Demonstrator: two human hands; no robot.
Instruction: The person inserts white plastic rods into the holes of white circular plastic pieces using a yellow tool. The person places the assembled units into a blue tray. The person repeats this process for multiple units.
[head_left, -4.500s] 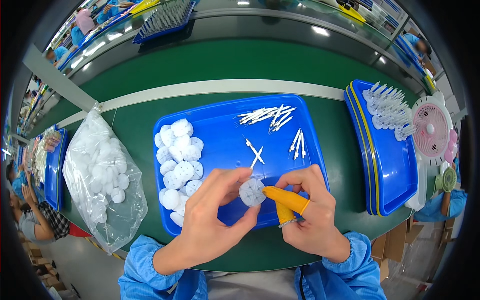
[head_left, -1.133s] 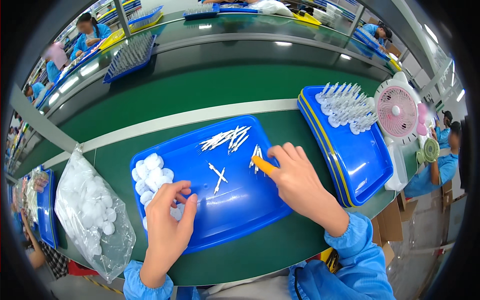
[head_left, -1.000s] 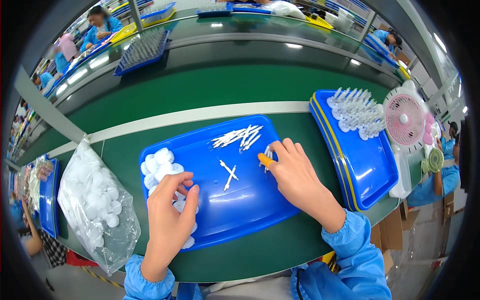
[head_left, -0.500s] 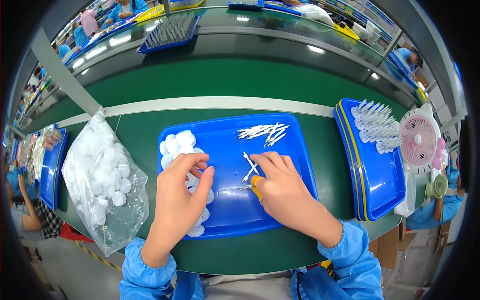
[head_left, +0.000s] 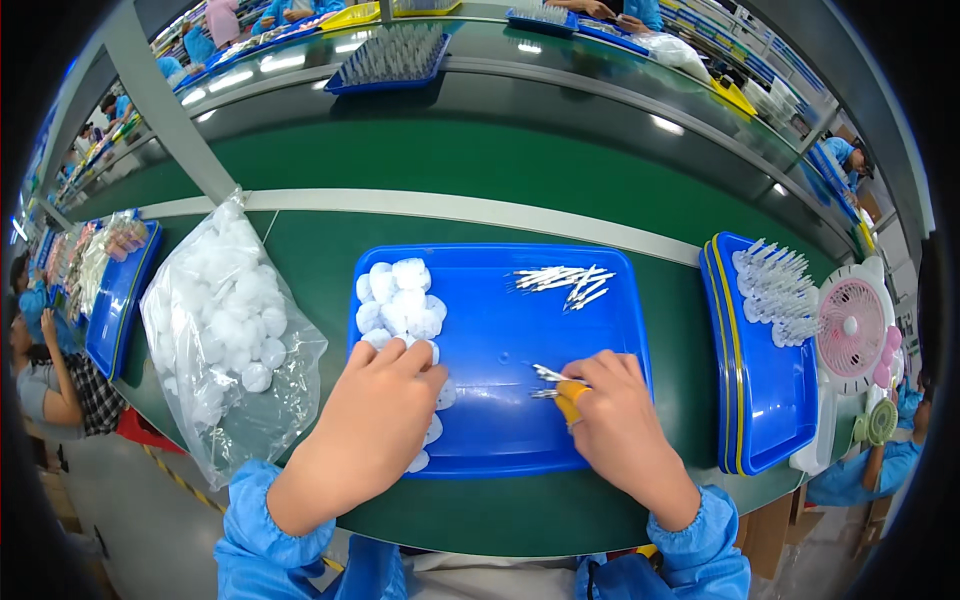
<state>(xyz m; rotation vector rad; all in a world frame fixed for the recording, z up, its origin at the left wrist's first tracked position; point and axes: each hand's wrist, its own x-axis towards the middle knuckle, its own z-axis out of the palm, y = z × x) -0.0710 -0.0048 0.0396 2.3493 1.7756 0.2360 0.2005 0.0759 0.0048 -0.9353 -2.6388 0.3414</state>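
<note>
- In the head view, gripping thin white rods (head_left: 547, 374) between thumb and forefinger of the right hand (head_left: 622, 420), over the right half of the blue tray (head_left: 500, 425); pointing the tips left, perhaps leaving the ends clear of the yellow finger cots (head_left: 571, 398).
- Curling the fingers of the left hand (head_left: 375, 415) downward at the white discs (head_left: 405, 310), showing mostly knuckles: impossible to tell whether gripping one.
- Grouping discs along the tray's left side and loose rods (head_left: 565, 280) at the upper right, presumably sorting each kind toward a hand.
- Resting the clear bag (head_left: 255, 420) of more discs left of the tray, probably for easy reach.
- Standing spiky white pieces (head_left: 775, 285) on the stacked blue trays (head_left: 775, 410) at right, likely sparing space.
</note>
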